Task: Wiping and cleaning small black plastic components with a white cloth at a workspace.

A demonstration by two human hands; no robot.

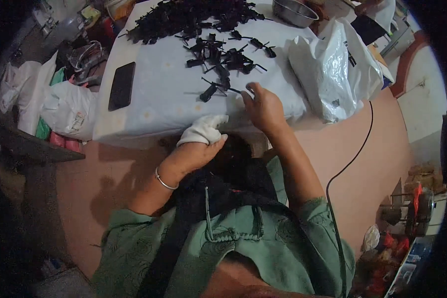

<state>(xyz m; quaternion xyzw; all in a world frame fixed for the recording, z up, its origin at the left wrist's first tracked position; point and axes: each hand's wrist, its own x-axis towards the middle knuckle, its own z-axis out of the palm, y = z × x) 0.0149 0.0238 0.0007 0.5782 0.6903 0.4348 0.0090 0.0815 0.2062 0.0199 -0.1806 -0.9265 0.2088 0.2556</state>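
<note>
Small black plastic parts with thin rods lie on the white-covered table (154,109). At the near end of their spread is one black part (209,92). My right hand (265,107) is bare, with its thumb and forefinger closed at the tip of a rod beside that part. My left hand (202,131) is held at the table's front edge, a white glove (203,128) over its fingers and the thumb bare. Its fingers are curled together, and what they hold, if anything, is hidden.
A large heap of black parts (179,20) covers the table's far end. A dark phone (121,86) lies at left; a white plastic bag (328,74) stands at right, near a metal bowl (295,12). A black cable (350,161) hangs at right. Filled bags (69,109) crowd the left shelf.
</note>
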